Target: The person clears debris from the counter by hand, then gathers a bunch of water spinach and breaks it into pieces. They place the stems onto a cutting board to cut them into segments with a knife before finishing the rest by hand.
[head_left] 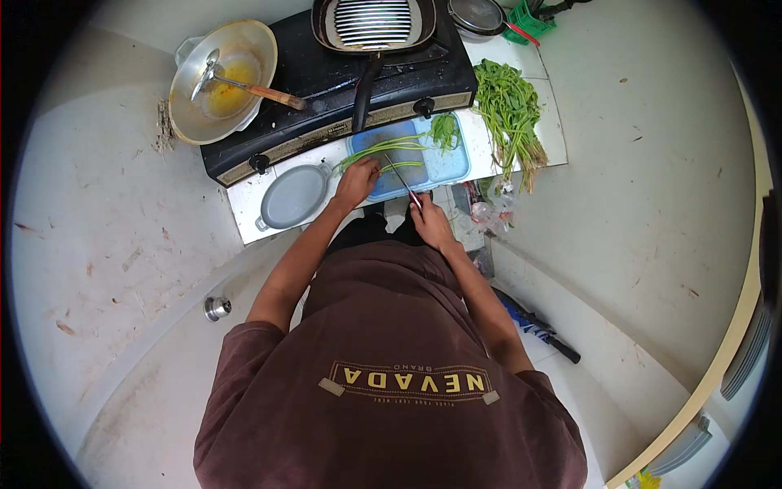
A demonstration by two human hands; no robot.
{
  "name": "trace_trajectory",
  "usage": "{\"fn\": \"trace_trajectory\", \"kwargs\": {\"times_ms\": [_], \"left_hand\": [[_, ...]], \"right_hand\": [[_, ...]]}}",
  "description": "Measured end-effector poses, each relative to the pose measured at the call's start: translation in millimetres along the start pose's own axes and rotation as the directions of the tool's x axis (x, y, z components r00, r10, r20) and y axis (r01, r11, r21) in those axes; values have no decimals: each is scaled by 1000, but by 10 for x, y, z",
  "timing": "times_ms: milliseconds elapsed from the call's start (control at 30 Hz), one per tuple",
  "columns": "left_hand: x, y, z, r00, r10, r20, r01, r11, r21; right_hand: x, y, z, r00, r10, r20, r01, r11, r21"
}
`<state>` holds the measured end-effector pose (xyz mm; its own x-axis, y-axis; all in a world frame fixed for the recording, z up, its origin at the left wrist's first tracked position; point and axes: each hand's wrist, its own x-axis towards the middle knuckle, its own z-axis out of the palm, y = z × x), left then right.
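My left hand (358, 181) is closed around green vegetable stems (383, 148) lying across a blue cutting board (448, 167). In my right hand (432, 220) is a knife (400, 176) with a dark red handle, its blade angled over the board and touching or just above the stems beside my left fingers. A small heap of cut leaves (444, 130) rests on the board's far right part. Beyond the board's right edge lies a large bunch of leafy greens (507, 106), its roots toward me.
Behind the board stands a black gas stove (301, 122) with a grill pan (375, 24), its handle pointing at me, and a wok (183, 114) holding a ladle (261, 90). An oval grey dish (295, 196) sits left. A strainer (476, 15) and green basket (533, 24) are at the back right.
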<state>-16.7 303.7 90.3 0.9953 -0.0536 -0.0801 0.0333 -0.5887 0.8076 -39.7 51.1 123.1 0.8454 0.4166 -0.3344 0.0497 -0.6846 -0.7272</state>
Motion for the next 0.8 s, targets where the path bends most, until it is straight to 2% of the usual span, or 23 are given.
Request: {"fn": "trace_trajectory", "kwargs": {"times_ms": [167, 300, 367, 467, 567, 800], "left_hand": [[-2, -1, 34, 999, -20, -29, 18, 999, -42], [8, 5, 40, 999, -15, -37, 16, 1000, 7], [7, -5, 56, 998, -24, -51, 22, 999, -32], [17, -22, 62, 998, -18, -56, 15, 999, -40], [15, 69, 23, 998, -52, -37, 52, 999, -17], [-22, 55, 87, 995, -58, -79, 57, 998, -12]], "right_hand": [[-53, -23, 202, 999, 36, -9, -36, 995, -98], [-123, -36, 336, 997, 27, -76, -36, 992, -119], [-146, -55, 375, 994, 9, -108, -27, 986, -165], [-143, -49, 404, 999, 17, -48, -29, 964, -263], [-137, -96, 421, 997, 12, -70, -33, 951, -308], [-186, -85, 449, 997, 5, -73, -28, 949, -314]]}}
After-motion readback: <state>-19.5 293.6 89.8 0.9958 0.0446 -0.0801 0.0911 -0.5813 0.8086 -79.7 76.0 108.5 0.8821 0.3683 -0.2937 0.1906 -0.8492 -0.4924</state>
